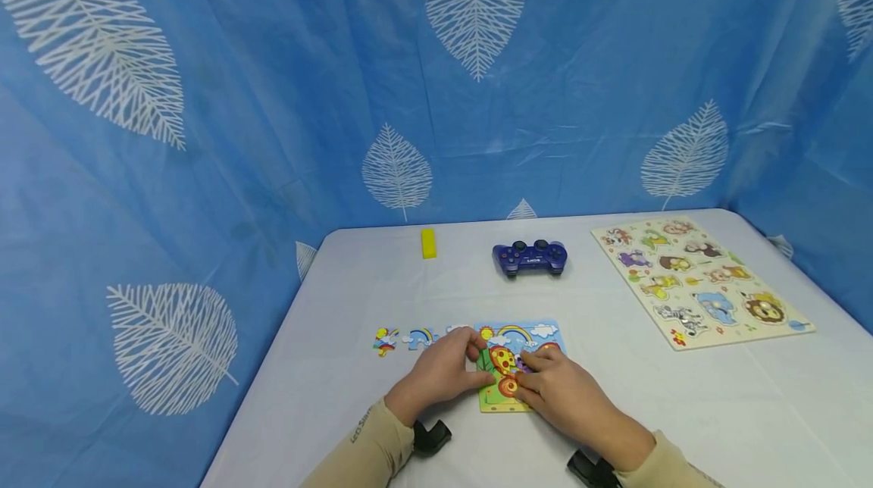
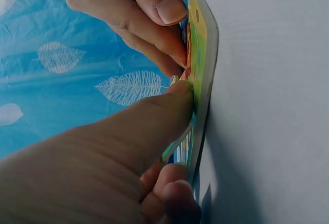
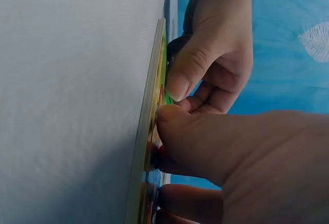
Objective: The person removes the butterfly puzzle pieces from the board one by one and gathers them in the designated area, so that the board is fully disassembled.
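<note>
A small butterfly picture puzzle board (image 1: 492, 406) lies flat on the white table, with a rainbow and sun along its far edge. At its left edge, my left hand (image 1: 443, 368) pinches a green puzzle piece (image 2: 177, 143), tilted up from the board in the left wrist view, with the thumb low against the picture. Over the right half, my right hand (image 1: 566, 393) rests its extended fingertips and thumb on the butterfly pieces, covering part of them. Left of the board lie a colourful loose piece (image 1: 385, 340) and a blue rainbow piece (image 1: 419, 338).
A large animal puzzle board (image 1: 689, 270) lies at the right of the table (image 1: 327, 427). Near the back are a dark blue game controller (image 1: 530, 258) and a yellow block (image 1: 428, 243). A blue leaf-patterned curtain (image 1: 293, 94) hangs behind.
</note>
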The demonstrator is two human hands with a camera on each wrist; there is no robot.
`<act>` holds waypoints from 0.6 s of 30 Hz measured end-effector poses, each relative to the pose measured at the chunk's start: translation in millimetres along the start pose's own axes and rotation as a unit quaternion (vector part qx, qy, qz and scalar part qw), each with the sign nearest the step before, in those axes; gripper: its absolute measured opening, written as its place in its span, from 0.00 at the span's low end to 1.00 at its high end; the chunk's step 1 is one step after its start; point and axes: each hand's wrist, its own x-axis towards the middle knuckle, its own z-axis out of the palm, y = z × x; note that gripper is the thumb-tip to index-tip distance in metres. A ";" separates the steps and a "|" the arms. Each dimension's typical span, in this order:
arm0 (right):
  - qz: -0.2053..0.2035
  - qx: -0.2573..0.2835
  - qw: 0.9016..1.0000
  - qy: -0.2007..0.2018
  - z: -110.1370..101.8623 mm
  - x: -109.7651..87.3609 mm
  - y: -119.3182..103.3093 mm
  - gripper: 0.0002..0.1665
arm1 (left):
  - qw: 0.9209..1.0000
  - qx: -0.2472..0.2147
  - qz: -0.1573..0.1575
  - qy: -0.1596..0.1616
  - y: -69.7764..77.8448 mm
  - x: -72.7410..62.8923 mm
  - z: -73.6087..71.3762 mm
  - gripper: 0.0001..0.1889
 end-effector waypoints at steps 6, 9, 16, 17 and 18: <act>-0.002 -0.005 1.000 -0.001 0.7 -1.6 -0.3 0.10 | 0.998 -0.058 0.012 -0.006 0.0 0.2 -0.8 0.22; 0.001 -0.004 1.000 -0.001 0.6 -1.8 -0.7 0.11 | 0.997 -0.079 0.022 -0.007 -0.1 0.1 -1.0 0.20; -0.004 0.004 1.000 0.002 0.4 -1.4 -0.8 0.10 | 0.993 -0.111 0.028 -0.002 -0.9 -0.3 0.0 0.20; -0.003 0.007 1.000 0.002 0.4 -1.3 -0.6 0.10 | 0.993 -0.115 0.029 -0.001 -1.1 -0.4 0.4 0.20; -0.003 0.010 1.000 0.004 0.3 -1.2 -0.5 0.09 | 0.993 -0.118 0.030 -0.001 -1.3 -0.5 0.7 0.20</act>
